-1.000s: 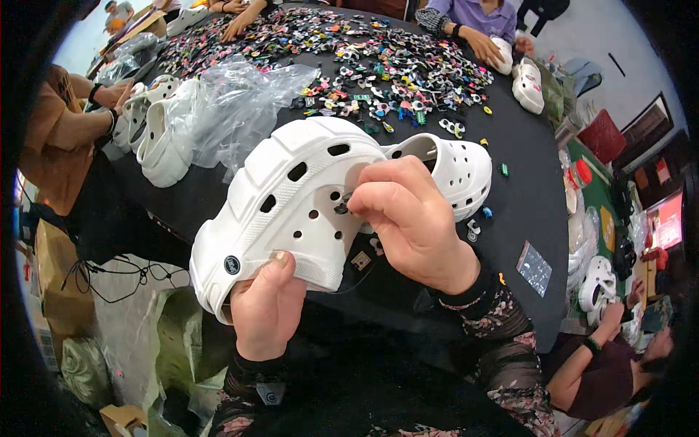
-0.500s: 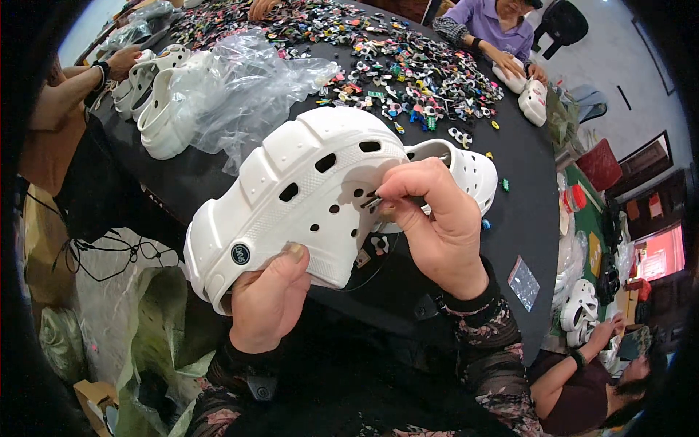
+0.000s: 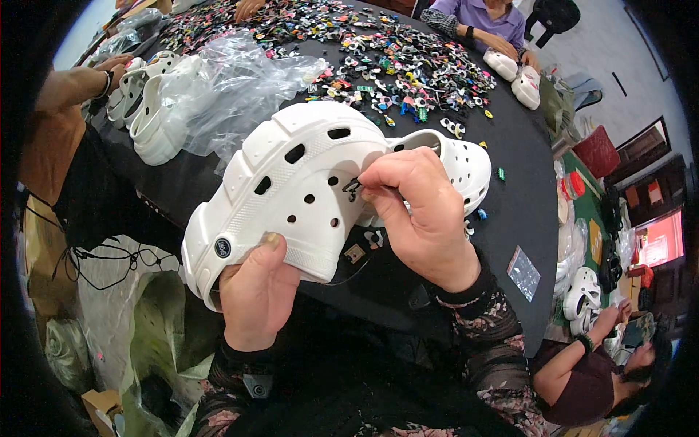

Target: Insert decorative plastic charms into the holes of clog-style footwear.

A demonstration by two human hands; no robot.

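Note:
My left hand (image 3: 256,291) grips a white clog shoe (image 3: 291,186) by its heel end, thumb on the upper, holding it above the black table (image 3: 520,204). My right hand (image 3: 419,215) pinches a small dark charm (image 3: 352,188) against a hole on top of the clog. A second white clog (image 3: 455,160) lies on the table just behind my right hand. Two small charms (image 3: 364,246) lie on the table under the held clog.
A big spread of colourful small charms (image 3: 371,54) covers the far table. Clear plastic bags (image 3: 233,87) and more white clogs (image 3: 149,109) lie at the left, by another person's arm (image 3: 69,84). Another person (image 3: 484,22) sits across with white clogs (image 3: 517,76). A third person (image 3: 604,364) sits at lower right.
The clog and both hands have shifted slightly to the right and lower in view. My right fingers stay pinched at the clog's holes.

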